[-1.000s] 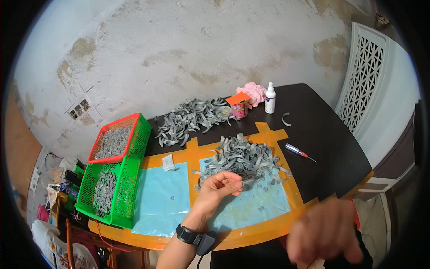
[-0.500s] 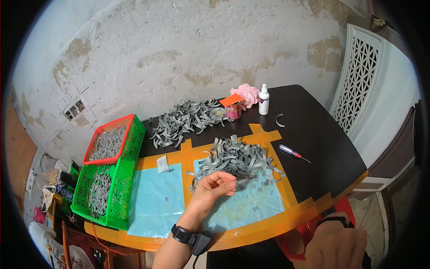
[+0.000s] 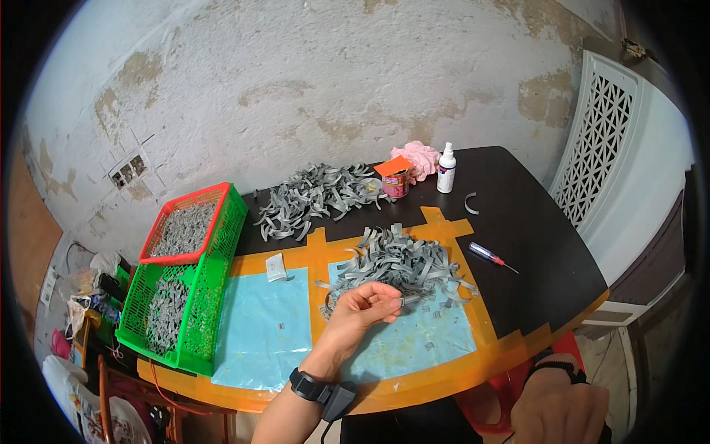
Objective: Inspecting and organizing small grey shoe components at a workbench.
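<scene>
Legible text: none | white spray bottle [image 3: 446, 170] — its print is too small to read | pinkish can [image 3: 396, 186] — its printing stays illegible

Grey strips [image 3: 403, 259]: matt, pliable-looking. Blue sheeting [image 3: 259, 333]: thin plastic, glossy, wrinkled. Amber tape [image 3: 318, 251]: smooth plastic film with a sheen. Green basket [image 3: 198, 318] and red basket [image 3: 175, 260]: perforated plastic. Counter [image 3: 532, 244]: dark, smooth, low sheen. Screwdriver [image 3: 484, 253]: glossy plastic handle, metal shaft. Spray bottle [image 3: 446, 176]: smooth plastic. Pink bundle [image 3: 420, 160]: soft, crumpled, apparently cloth. Wall [image 3: 296, 59]: rough, patchy plaster, matt.
</scene>
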The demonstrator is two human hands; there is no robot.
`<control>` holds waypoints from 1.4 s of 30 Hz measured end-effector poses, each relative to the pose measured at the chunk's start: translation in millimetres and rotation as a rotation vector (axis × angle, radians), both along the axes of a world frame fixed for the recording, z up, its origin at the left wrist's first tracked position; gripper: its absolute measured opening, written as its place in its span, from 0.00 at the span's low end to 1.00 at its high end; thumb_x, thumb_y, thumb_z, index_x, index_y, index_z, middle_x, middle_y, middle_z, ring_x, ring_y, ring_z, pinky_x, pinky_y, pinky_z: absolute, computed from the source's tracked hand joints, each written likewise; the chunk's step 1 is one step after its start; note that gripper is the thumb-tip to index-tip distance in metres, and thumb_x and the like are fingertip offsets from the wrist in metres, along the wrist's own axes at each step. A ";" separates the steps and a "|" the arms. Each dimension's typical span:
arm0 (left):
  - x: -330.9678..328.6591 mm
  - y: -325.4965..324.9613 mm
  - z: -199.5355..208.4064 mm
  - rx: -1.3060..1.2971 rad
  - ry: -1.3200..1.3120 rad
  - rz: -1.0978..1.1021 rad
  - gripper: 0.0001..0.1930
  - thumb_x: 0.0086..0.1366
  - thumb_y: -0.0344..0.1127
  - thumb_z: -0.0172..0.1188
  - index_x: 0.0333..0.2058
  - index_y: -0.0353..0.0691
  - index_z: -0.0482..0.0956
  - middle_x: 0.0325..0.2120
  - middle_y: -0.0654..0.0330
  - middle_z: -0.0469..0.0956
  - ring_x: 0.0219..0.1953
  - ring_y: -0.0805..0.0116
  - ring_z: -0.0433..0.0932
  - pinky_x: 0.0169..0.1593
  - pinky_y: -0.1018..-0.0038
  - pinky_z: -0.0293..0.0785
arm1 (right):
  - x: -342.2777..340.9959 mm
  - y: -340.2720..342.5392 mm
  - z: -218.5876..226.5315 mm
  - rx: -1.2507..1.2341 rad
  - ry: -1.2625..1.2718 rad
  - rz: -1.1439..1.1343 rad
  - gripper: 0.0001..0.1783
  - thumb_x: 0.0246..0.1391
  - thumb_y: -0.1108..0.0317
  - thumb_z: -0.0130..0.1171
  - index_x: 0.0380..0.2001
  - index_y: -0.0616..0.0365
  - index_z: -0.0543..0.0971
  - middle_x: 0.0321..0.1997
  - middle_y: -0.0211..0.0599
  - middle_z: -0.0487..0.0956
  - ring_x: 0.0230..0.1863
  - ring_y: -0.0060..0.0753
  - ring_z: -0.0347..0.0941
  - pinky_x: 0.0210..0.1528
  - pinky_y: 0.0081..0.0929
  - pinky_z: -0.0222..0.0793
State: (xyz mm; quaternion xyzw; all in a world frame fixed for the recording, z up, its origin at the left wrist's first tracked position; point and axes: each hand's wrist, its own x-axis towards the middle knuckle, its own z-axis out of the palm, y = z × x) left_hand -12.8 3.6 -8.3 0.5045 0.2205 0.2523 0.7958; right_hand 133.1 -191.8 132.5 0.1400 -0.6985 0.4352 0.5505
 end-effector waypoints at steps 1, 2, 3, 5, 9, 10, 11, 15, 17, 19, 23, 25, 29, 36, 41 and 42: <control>0.1 0.1 -0.2 -0.001 -0.001 0.002 0.05 0.61 0.27 0.61 0.36 0.38 0.78 0.28 0.65 0.79 0.32 0.78 0.78 0.38 0.83 0.75 | 0.3 0.2 -0.4 -0.007 -0.004 0.019 0.11 0.52 0.75 0.60 0.16 0.59 0.79 0.19 0.41 0.75 0.22 0.35 0.72 0.51 0.32 0.71; 0.2 0.4 -0.3 -0.003 -0.001 0.008 0.05 0.61 0.27 0.60 0.36 0.38 0.78 0.28 0.65 0.79 0.32 0.78 0.78 0.38 0.83 0.75 | 0.6 0.8 -0.7 -0.015 -0.008 0.038 0.11 0.52 0.75 0.60 0.17 0.59 0.79 0.19 0.41 0.75 0.23 0.35 0.73 0.52 0.32 0.71; -0.6 0.7 -0.9 -0.007 -0.001 0.018 0.05 0.61 0.27 0.60 0.36 0.39 0.78 0.28 0.65 0.79 0.32 0.78 0.78 0.38 0.83 0.75 | 1.0 2.6 -1.0 -0.017 -0.008 0.043 0.11 0.52 0.75 0.60 0.17 0.59 0.79 0.19 0.41 0.75 0.23 0.35 0.73 0.52 0.32 0.71; -2.6 2.5 -2.9 -0.025 -0.025 0.032 0.05 0.61 0.26 0.60 0.37 0.38 0.78 0.29 0.65 0.79 0.32 0.77 0.78 0.38 0.83 0.75 | 2.3 7.5 -1.1 0.028 -0.023 0.048 0.10 0.52 0.76 0.59 0.17 0.60 0.80 0.20 0.42 0.76 0.24 0.36 0.74 0.54 0.33 0.71; 6.6 0.7 3.8 -0.060 -0.087 0.017 0.05 0.62 0.26 0.60 0.37 0.37 0.78 0.30 0.64 0.79 0.34 0.77 0.78 0.39 0.82 0.76 | 26.0 17.6 -21.8 -0.136 -0.247 -0.463 0.04 0.50 0.73 0.61 0.24 0.59 0.77 0.27 0.40 0.76 0.31 0.35 0.74 0.48 0.32 0.70; -5.0 1.9 -2.4 -0.065 -0.084 0.066 0.05 0.62 0.26 0.60 0.37 0.37 0.78 0.30 0.64 0.79 0.34 0.77 0.78 0.39 0.82 0.76 | 33.1 38.2 -40.3 -0.196 -0.318 -0.571 0.04 0.49 0.72 0.61 0.26 0.59 0.77 0.29 0.39 0.76 0.33 0.35 0.74 0.46 0.32 0.70; -9.6 1.4 -4.1 -0.085 -0.088 0.090 0.05 0.61 0.26 0.60 0.37 0.37 0.78 0.30 0.63 0.79 0.34 0.76 0.79 0.40 0.82 0.76 | 38.1 54.7 -52.3 -0.257 -0.393 -0.712 0.05 0.48 0.71 0.62 0.29 0.59 0.76 0.31 0.39 0.76 0.36 0.35 0.74 0.44 0.32 0.69; -0.9 -2.0 2.0 -0.118 -0.111 0.070 0.05 0.61 0.25 0.60 0.37 0.37 0.78 0.30 0.62 0.80 0.34 0.74 0.80 0.41 0.81 0.78 | 52.3 103.7 -100.0 -0.306 -0.511 -1.048 0.14 0.50 0.82 0.55 0.42 0.61 0.75 0.37 0.36 0.75 0.42 0.34 0.72 0.44 0.28 0.68; 0.2 0.3 1.8 -0.115 -0.115 0.052 0.05 0.61 0.25 0.60 0.37 0.37 0.78 0.30 0.62 0.80 0.34 0.74 0.80 0.40 0.81 0.78 | 56.2 109.9 -110.2 -0.390 -0.603 -1.127 0.19 0.49 0.83 0.55 0.46 0.59 0.75 0.38 0.35 0.75 0.44 0.32 0.72 0.45 0.28 0.68; -1.2 -1.5 1.1 -0.114 -0.101 0.043 0.05 0.61 0.25 0.60 0.36 0.37 0.78 0.30 0.61 0.80 0.34 0.74 0.80 0.39 0.81 0.78 | 56.2 111.2 -117.4 -0.419 -0.683 -1.077 0.22 0.47 0.82 0.58 0.48 0.57 0.76 0.38 0.35 0.77 0.41 0.30 0.73 0.42 0.26 0.69; -2.4 -1.9 -0.5 -0.077 -0.088 0.036 0.05 0.61 0.25 0.60 0.37 0.37 0.78 0.30 0.61 0.80 0.34 0.75 0.79 0.39 0.82 0.77 | 58.0 114.7 -120.5 -0.264 -0.600 -1.023 0.14 0.45 0.81 0.61 0.39 0.60 0.81 0.35 0.36 0.80 0.35 0.29 0.76 0.36 0.25 0.71; -0.6 2.1 -1.3 -0.080 -0.080 0.009 0.06 0.61 0.26 0.60 0.38 0.37 0.78 0.31 0.62 0.80 0.35 0.75 0.79 0.41 0.81 0.77 | 59.8 115.8 -119.5 -0.305 -0.565 -0.981 0.14 0.45 0.82 0.61 0.38 0.60 0.81 0.35 0.37 0.80 0.36 0.28 0.77 0.36 0.24 0.71; 4.1 -1.7 2.0 -0.093 -0.052 0.006 0.05 0.61 0.25 0.59 0.36 0.37 0.78 0.31 0.61 0.80 0.34 0.75 0.79 0.40 0.82 0.77 | 63.0 118.9 -125.8 -0.386 -0.500 -0.842 0.11 0.46 0.83 0.62 0.35 0.62 0.81 0.34 0.37 0.79 0.36 0.28 0.77 0.38 0.23 0.73; 2.2 -6.2 1.1 -0.084 -0.038 -0.043 0.05 0.61 0.25 0.59 0.36 0.37 0.78 0.31 0.61 0.80 0.35 0.75 0.79 0.41 0.81 0.77 | 61.7 116.0 -132.4 -0.640 -0.472 -0.507 0.04 0.50 0.79 0.62 0.31 0.66 0.78 0.35 0.38 0.75 0.33 0.27 0.75 0.37 0.22 0.72; 0.7 -7.1 3.2 -0.109 -0.079 -0.026 0.05 0.61 0.24 0.60 0.37 0.36 0.77 0.31 0.61 0.80 0.35 0.74 0.79 0.42 0.80 0.77 | 60.6 111.5 -121.4 -0.855 -0.477 -0.469 0.03 0.53 0.79 0.59 0.32 0.66 0.76 0.35 0.37 0.74 0.32 0.26 0.75 0.36 0.22 0.72; 0.5 -7.1 2.3 -0.110 -0.079 -0.026 0.05 0.61 0.24 0.60 0.37 0.36 0.77 0.31 0.61 0.80 0.35 0.74 0.79 0.42 0.80 0.77 | 60.6 112.0 -120.6 -0.893 -0.501 -0.482 0.03 0.53 0.79 0.58 0.32 0.66 0.75 0.35 0.36 0.74 0.31 0.26 0.75 0.36 0.22 0.72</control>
